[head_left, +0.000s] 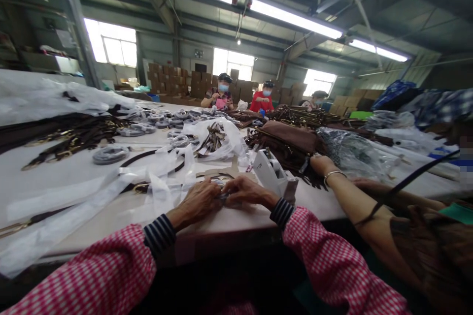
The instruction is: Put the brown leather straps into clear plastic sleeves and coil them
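Note:
Near the table's front edge, my left hand (197,202) and my right hand (249,192) meet with fingers bent and closed. Between them is a small shiny greyish bundle (221,181), mostly covered by the fingers, so its kind is unclear. Just right of my right hand stands a white tape dispenser (269,171). Flat brown pieces (233,167) lie just beyond my fingers. To the left, a dark strap (136,158) curves across the table, with white wrapping strips (107,197) around and over it.
A white plastic bag (231,140) holds several short strips. Grey wrapped coils (111,154) are spread over the table (79,160). Brown straps with metal hooks (70,140) pile up at left. On the right, a co-worker's hand (321,163) touches brown bags (291,139). Other people sit opposite.

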A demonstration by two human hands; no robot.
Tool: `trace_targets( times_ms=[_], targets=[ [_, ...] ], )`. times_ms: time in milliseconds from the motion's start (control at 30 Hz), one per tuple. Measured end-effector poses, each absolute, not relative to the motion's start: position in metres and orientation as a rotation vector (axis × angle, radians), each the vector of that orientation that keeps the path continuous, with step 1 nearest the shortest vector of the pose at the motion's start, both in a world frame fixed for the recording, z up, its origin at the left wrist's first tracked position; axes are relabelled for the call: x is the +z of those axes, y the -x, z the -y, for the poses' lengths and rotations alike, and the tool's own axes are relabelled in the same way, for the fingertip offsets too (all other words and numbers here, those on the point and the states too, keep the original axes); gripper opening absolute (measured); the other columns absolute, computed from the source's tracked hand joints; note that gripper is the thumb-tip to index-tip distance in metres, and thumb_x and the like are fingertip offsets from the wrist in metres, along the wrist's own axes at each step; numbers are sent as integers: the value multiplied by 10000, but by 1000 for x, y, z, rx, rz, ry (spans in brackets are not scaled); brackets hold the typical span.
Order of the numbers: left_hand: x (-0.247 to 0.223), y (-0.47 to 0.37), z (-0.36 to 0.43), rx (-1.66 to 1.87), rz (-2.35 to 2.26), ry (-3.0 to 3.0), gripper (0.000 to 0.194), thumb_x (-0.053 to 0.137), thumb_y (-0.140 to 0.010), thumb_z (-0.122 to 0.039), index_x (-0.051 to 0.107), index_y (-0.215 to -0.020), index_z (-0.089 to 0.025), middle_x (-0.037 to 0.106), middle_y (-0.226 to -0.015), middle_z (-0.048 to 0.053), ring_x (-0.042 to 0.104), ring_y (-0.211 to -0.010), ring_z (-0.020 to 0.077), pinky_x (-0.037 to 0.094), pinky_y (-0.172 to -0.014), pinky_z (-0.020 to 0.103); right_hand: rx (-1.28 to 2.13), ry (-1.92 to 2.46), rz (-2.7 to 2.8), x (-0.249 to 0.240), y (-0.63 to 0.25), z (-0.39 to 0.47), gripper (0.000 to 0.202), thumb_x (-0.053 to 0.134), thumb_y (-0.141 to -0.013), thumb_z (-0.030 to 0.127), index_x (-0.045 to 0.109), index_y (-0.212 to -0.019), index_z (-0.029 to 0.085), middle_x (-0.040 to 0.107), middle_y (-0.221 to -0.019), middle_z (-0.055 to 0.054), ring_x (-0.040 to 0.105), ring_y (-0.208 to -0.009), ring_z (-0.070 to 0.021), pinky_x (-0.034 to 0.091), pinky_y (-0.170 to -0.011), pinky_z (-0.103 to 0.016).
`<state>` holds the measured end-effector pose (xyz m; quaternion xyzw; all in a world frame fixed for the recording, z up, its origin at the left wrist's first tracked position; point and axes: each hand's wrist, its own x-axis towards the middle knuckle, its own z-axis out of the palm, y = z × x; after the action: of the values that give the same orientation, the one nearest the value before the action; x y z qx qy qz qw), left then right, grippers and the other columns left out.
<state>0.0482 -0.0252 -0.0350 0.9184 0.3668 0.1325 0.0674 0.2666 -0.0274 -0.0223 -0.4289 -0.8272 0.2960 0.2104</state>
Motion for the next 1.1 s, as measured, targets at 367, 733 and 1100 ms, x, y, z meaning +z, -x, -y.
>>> trace_targets(
  times_ms=[367,733,1100],
  targets=[
    [-54,-42,20,554,-1030,-2755,116,578,-957,-294,676,-951,-233,698,-1030,64,608,-1056,270,455,-1042,430,672,1429,2138,-12,-299,57,230,845,-806,353,818,-935,164,747,-834,-38,638,-752,-175,444,-667,-264],
    [-25,-25,23,307,-853,-2859,352,599,-841,-115,704,-1142,-264,704,-1225,62,580,-1142,307,431,-919,405,498,1370,2185,-42,-259,53,61,751,-836,181,810,-842,195,711,-846,-7,621,-802,-170,382,-713,-253],
    [9,-26,4,95,-533,-2991,284,585,-804,40,675,-870,-221,717,-989,72,623,-1023,270,370,-803,343,574,1300,2206,-43,-265,49,104,695,-863,181,781,-808,167,664,-755,5,599,-724,-158,396,-652,-232]
  ],
)
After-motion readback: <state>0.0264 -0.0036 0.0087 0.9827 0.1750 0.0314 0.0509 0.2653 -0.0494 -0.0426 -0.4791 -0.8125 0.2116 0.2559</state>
